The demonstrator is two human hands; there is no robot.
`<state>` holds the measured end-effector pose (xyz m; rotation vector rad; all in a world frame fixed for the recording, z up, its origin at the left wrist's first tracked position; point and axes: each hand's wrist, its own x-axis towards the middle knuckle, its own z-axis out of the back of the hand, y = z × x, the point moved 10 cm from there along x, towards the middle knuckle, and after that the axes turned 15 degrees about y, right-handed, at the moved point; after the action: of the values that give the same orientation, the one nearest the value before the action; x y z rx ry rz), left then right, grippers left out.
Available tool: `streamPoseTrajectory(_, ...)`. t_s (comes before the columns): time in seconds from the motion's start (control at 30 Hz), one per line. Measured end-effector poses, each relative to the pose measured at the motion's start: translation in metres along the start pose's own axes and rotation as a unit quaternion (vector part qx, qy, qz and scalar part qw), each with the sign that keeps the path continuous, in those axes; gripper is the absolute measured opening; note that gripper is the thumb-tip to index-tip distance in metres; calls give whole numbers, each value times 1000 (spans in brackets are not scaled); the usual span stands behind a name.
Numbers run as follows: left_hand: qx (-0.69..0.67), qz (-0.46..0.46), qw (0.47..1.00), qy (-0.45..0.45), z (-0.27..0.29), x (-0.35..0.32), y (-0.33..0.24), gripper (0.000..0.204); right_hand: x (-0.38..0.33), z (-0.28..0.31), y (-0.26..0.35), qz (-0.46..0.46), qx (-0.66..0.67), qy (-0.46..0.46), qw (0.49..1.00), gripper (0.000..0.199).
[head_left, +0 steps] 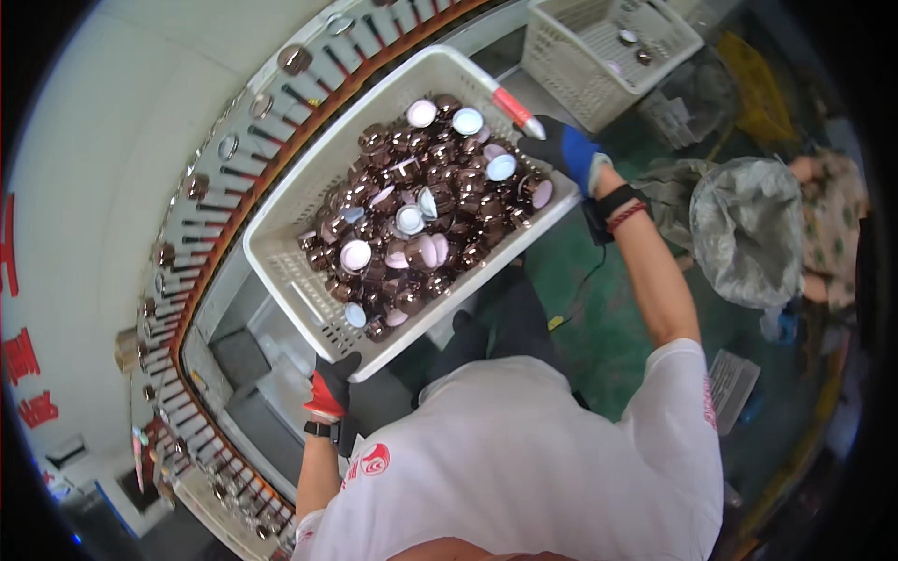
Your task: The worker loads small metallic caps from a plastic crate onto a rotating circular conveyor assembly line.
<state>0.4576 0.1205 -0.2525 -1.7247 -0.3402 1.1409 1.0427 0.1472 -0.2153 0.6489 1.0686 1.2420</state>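
Observation:
Between my two hands, a white plastic basket (440, 64) with slotted walls is held at a slant. A heap of shiny dark brown, cup-like caps (426, 187) fills much of it, several showing pale pink or white round faces. My left hand (332, 385), in a black and red glove, is closed on the near left corner of the rim. My right hand (569, 154), in a black and blue glove, grips the right end beside a strip of red and white tape (514, 110). The fingers under the rim are partly hidden.
A curved conveyor (201, 299) carrying upright spindles, some with caps, runs along the left and far side. Another white crate (561, 56) with a few caps stands far right. A grey lined bag (748, 229) stands on the green floor (603, 327) at right, near a person's arm (818, 280).

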Motion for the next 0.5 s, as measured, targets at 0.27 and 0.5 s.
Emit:
streamPoseTrajectory(0.27, 150, 76, 984, -63, 26, 44, -87, 52, 33, 45, -31, -42, -9, 50, 998, 42)
streamPoseTrajectory(0.5, 273, 22, 955, -110, -36, 167, -182, 58, 4, 88, -201, -183, 162, 0, 970, 48)
